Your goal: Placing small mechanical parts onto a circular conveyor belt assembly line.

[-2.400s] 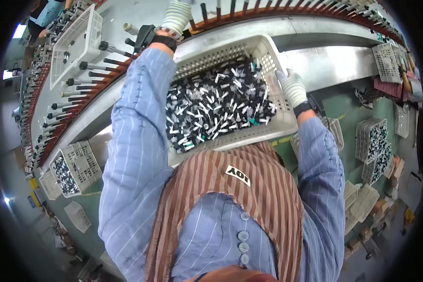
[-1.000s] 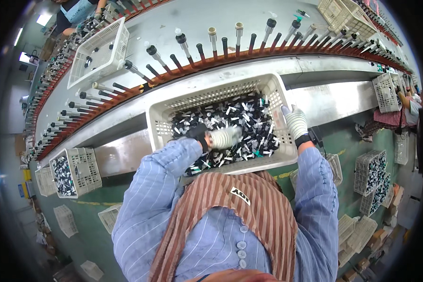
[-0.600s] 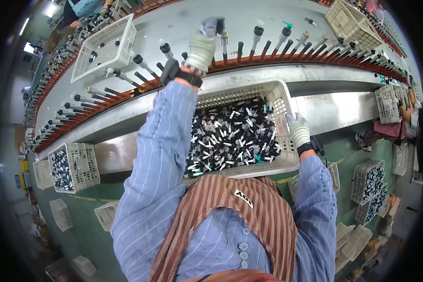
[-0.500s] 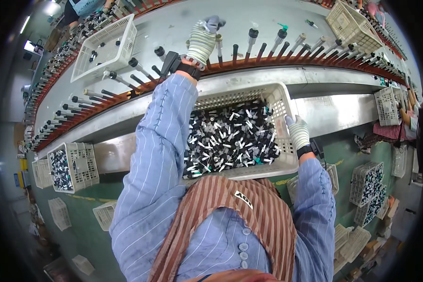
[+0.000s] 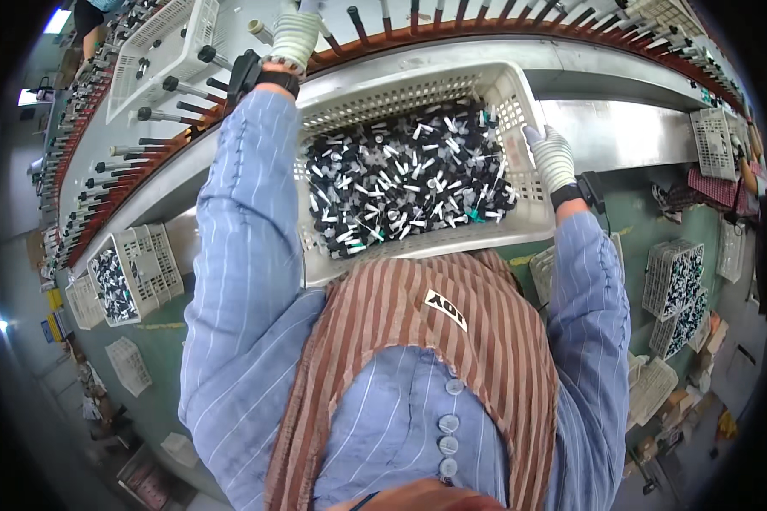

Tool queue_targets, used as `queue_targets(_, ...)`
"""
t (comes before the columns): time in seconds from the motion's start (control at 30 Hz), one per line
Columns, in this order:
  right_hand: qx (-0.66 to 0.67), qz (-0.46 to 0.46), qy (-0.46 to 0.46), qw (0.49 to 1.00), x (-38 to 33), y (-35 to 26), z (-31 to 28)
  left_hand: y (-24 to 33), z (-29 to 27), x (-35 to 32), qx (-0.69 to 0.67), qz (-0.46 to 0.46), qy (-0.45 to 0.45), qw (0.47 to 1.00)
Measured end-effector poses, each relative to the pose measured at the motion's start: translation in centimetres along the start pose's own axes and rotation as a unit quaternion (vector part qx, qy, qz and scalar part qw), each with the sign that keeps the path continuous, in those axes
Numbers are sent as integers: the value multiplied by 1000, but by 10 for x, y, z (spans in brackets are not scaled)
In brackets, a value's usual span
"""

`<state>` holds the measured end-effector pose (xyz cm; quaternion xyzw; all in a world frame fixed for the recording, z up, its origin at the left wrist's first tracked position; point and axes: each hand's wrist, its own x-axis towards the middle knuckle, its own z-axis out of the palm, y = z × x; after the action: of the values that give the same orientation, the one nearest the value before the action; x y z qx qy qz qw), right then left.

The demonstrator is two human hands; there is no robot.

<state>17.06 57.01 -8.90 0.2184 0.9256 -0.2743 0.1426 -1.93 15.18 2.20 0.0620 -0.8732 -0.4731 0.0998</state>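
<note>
My left hand (image 5: 296, 38), in a striped knit glove, reaches over the row of upright pegs at the far side. Its fingertips run out of the upper edge, so what they touch is hidden. Beside it stands a capped piece (image 5: 261, 31) on a peg. My right hand (image 5: 554, 160), gloved alike, is closed on the right rim of a cream plastic crate (image 5: 533, 204), thumb on the inner side. Heaped in that crate are small black and white pump-like parts (image 5: 400, 175), with a few green ones among them.
A curved rack of dark pegs (image 5: 486, 13) runs along the red-edged line, many carrying pale tubes. Beyond it lies a shallow white crate (image 5: 158, 55). Filled crates stand left (image 5: 141, 272) and right (image 5: 675, 281) on the green floor. A co-worker's arm (image 5: 746, 162) shows at far right.
The view has tilted downward, so the crate and both hands appear higher. My left hand's fingers have slipped past the upper edge. My right hand stays at the crate's rim.
</note>
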Motion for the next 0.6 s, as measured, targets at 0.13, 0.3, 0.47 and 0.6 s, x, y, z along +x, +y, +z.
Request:
queue_targets(0.13,0,-14,67,998,-6,11,4,-16,13,-62,130,348,259,891)
queue_targets(0.3,-30,-48,33,998,-10,-28,-7,-105,70,-203,59,544,-166,820)
queue_targets(0.47,-18,-36,39,998,-1,-1,4,-145,106,-266,335,270,-492,757)
queue_targets(0.6,-16,-32,54,998,-9,-5,3,-141,100,-254,366,141,-552,736)
